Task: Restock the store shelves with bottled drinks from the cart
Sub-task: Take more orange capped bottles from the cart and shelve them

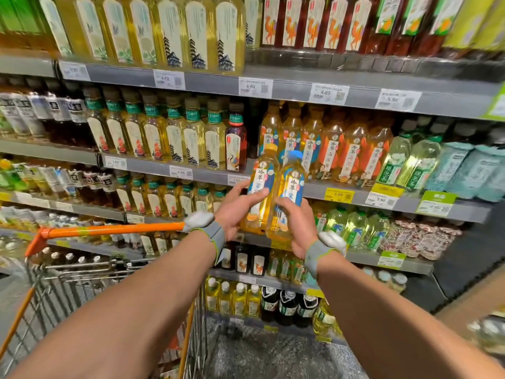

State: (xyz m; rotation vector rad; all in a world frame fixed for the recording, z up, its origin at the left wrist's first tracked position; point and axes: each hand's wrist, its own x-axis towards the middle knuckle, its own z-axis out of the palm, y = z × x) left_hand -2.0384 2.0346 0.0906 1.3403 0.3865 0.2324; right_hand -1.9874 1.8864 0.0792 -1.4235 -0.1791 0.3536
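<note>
I see the left hand (235,207) gripping a yellow-capped bottle (263,184) and the right hand (299,227) gripping a blue-capped bottle (291,192), mid-frame before the shelf (314,190). Right fingers mostly hidden. Cart (109,230) lower left, cropped, load blurred.

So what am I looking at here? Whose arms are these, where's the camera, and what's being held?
No machine here: these are a person's two bare arms, seen from one wide-angle camera worn on their head, looking forward and down. That is why the arms seem to grow from the bottom edge. Each wrist wears a grey band with a small white device; I cannot tell what it does. The left hand grips a yellow-capped bottle of golden drink, and the right hand grips a blue-capped bottle close beside it. Ahead stand store shelves packed with bottled drinks, with price tags along their edges. Bottles with similar labels stand just behind the held pair. At lower left is a wire cart with an orange handle.
</note>
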